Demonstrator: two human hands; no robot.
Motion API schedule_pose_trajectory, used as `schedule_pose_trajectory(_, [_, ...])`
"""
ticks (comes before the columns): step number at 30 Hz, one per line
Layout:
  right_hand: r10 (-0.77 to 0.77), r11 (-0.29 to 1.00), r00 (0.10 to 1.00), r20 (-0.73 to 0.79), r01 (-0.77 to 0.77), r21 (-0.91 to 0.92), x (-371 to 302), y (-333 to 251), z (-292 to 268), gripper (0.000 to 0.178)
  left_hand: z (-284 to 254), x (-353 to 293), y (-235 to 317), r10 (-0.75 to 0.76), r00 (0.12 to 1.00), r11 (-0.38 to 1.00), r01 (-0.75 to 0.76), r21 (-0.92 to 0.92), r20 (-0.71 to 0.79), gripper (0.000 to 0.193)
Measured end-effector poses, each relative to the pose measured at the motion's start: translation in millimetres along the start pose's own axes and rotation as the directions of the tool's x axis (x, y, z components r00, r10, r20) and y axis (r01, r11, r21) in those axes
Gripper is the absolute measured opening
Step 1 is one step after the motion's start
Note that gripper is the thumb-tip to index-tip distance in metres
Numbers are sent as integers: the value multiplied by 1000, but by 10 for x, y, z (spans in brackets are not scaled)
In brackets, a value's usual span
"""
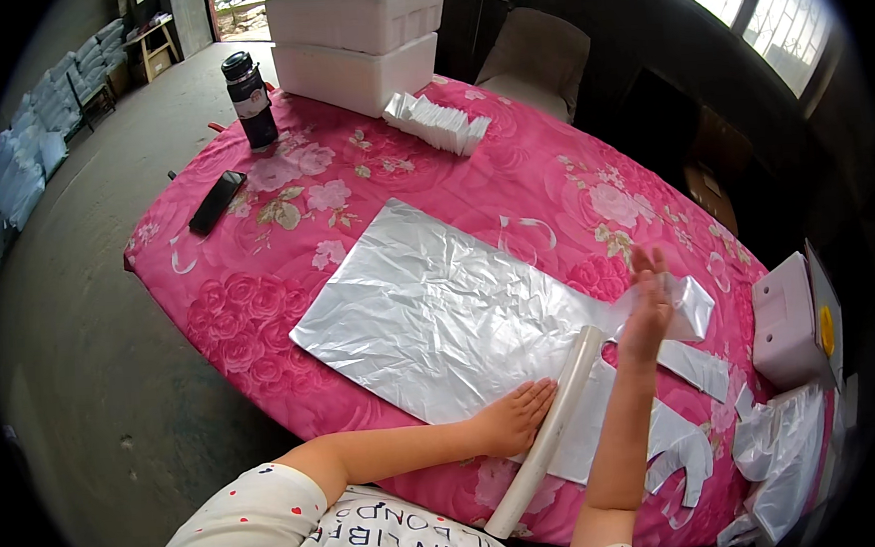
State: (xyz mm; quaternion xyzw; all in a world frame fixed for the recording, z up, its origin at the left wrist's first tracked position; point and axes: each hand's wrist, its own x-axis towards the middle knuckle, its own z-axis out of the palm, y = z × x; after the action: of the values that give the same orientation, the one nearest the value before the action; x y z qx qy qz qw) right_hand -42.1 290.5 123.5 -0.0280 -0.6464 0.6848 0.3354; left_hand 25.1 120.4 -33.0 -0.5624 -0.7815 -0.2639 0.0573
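A stack of thin, silvery-white plastic bags (439,303) lies flat and slightly wrinkled in front of me. Across its right part runs a pale, smooth tube (557,427), slanting toward my body. My left hand (516,416) rests flat on the plastic, its fingers stretched out against the tube's side. On the far side of the tube, my right hand (647,311) is raised with its fingers extended, nothing visibly gripped. Beside it a loose flap of plastic (693,308) stands up. Cut strap-like plastic ends (684,449) spread out right of the tube.
A pink flowered cloth covers the table (250,325). Toward the back stand white foam boxes (355,68), a dark bottle (250,102) and a folded plastic bundle (436,123). A phone (218,202) lies at left. Another foam box (786,320) and plastic bags (784,453) sit at right.
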Motion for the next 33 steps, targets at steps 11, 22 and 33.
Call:
schedule_pose_trajectory(11, [392, 532, 493, 777, 568, -629, -1390, 869, 1860, 69, 51, 44, -10, 2, 994, 998, -9, 56, 112, 66])
schedule_pose_trajectory(22, [-85, 652, 853, 515, 438, -618, -965, 541, 867, 28, -790, -390, -461, -122, 989, 970, 137, -202, 86, 44])
schedule_pose_trajectory(33, [295, 387, 856, 425, 300, -872, -953, 903, 1180, 34, -1436, -1116, -1098, -415, 874, 890, 448, 89, -254, 53])
